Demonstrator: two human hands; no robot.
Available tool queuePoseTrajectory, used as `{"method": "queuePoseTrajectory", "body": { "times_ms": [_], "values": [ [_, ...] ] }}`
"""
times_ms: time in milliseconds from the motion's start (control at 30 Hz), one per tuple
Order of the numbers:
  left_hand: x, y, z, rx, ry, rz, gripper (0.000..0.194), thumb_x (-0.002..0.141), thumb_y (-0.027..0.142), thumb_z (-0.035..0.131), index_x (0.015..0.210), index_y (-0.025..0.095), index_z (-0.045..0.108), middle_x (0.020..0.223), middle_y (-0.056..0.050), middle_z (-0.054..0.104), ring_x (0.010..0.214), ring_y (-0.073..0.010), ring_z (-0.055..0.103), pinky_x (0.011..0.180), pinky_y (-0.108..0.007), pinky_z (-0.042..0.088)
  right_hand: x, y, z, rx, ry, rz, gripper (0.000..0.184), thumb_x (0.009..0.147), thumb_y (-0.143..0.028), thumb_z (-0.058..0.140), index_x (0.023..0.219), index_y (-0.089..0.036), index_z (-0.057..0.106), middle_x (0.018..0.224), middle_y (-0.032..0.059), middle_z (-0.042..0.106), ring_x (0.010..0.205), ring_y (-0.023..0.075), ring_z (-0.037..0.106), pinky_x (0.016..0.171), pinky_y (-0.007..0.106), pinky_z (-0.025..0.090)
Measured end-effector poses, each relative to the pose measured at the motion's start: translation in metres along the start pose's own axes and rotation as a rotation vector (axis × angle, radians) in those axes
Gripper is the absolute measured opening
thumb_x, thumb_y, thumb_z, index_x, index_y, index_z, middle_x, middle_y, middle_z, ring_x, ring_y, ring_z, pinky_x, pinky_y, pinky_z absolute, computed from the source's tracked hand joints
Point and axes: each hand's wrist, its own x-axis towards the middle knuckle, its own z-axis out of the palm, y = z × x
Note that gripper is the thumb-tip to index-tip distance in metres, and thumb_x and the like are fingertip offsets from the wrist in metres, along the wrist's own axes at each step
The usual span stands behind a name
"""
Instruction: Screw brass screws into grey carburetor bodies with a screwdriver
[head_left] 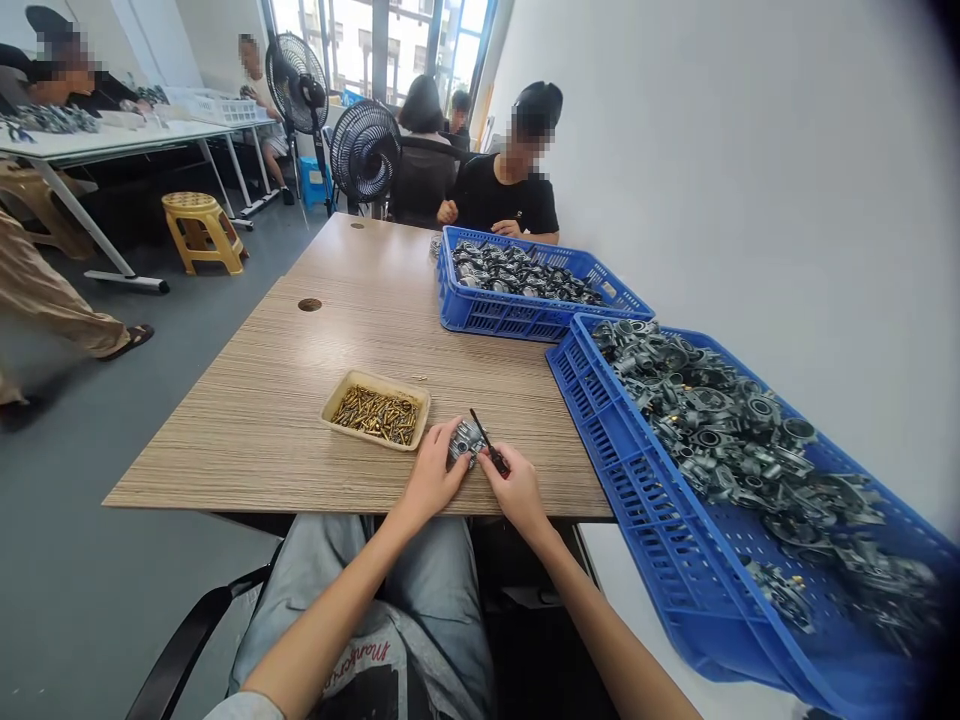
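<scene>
My left hand (437, 465) is closed around a grey cast metal part (466, 440), keeping it near the table's front edge. In my right hand (516, 490) is a screwdriver (491, 446) with a dark handle and a thin dark shaft. The shaft slants up and left across the metal part; I cannot tell whether its tip touches anything. Left of my hands sits a cream tray (327, 412) filled with small brass-coloured pieces. A couple of similar small pieces (420, 378) lie on the wood just behind it.
A blue crate (637, 450) of grey castings stands at the right, with a second blue crate (487, 315) of metal parts behind it. Across the wood-grain table (262, 430) sits a co-worker (502, 195). Fans (366, 150) and a yellow stool (202, 230) stand beyond the table.
</scene>
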Motion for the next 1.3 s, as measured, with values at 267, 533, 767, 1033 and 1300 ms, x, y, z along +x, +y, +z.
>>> {"method": "queuePoseTrajectory", "body": {
  "times_ms": [267, 533, 767, 1033, 1300],
  "values": [
    [0.001, 0.001, 0.0, -0.002, -0.001, -0.014, 0.056, 0.1, 0.022, 0.059, 0.153, 0.024, 0.043, 0.147, -0.013, 0.057, 0.139, -0.0268, 0.054, 0.122, -0.049, 0.043, 0.002, 0.004, 0.004, 0.157, -0.04, 0.079, 0.026, 0.095, -0.046, 0.067, 0.089, -0.02, 0.069, 0.081, 0.0033, 0.072, 0.071, 0.0199, 0.062, 0.069, 0.03, 0.047],
    [0.001, 0.002, -0.001, -0.004, -0.014, -0.016, 0.055, 0.101, 0.024, 0.059, 0.153, 0.024, 0.043, 0.144, -0.013, 0.059, 0.134, -0.0264, 0.057, 0.117, -0.047, 0.046, -0.002, 0.012, 0.002, 0.149, -0.06, 0.017, 0.024, 0.097, -0.042, 0.064, 0.099, -0.019, 0.072, 0.092, 0.0069, 0.075, 0.078, 0.0211, 0.065, 0.073, 0.032, 0.049],
    [0.001, 0.0, -0.001, 0.005, -0.016, -0.018, 0.055, 0.101, 0.025, 0.059, 0.154, 0.023, 0.042, 0.141, -0.014, 0.062, 0.132, -0.0269, 0.059, 0.116, -0.048, 0.046, 0.0, 0.009, 0.002, 0.128, -0.051, 0.028, 0.025, 0.097, -0.043, 0.064, 0.098, -0.019, 0.073, 0.094, 0.0077, 0.077, 0.083, 0.0229, 0.068, 0.079, 0.034, 0.052],
    [0.0, 0.0, 0.0, 0.017, -0.006, -0.021, 0.057, 0.101, 0.025, 0.059, 0.155, 0.023, 0.042, 0.141, -0.014, 0.061, 0.131, -0.0268, 0.059, 0.116, -0.047, 0.047, -0.003, 0.007, 0.0, 0.226, -0.06, 0.067, 0.027, 0.095, -0.045, 0.067, 0.105, -0.02, 0.067, 0.101, 0.0106, 0.079, 0.096, 0.0266, 0.074, 0.088, 0.038, 0.056],
    [0.001, 0.0, 0.0, 0.068, -0.023, -0.016, 0.057, 0.104, 0.029, 0.055, 0.158, 0.022, 0.04, 0.147, -0.016, 0.058, 0.135, -0.0274, 0.057, 0.119, -0.048, 0.044, -0.018, 0.03, -0.032, 0.281, 0.007, 0.153, 0.034, 0.087, -0.049, 0.074, 0.102, -0.02, 0.065, 0.099, 0.0104, 0.075, 0.091, 0.0249, 0.072, 0.081, 0.038, 0.06]
  ]
}}
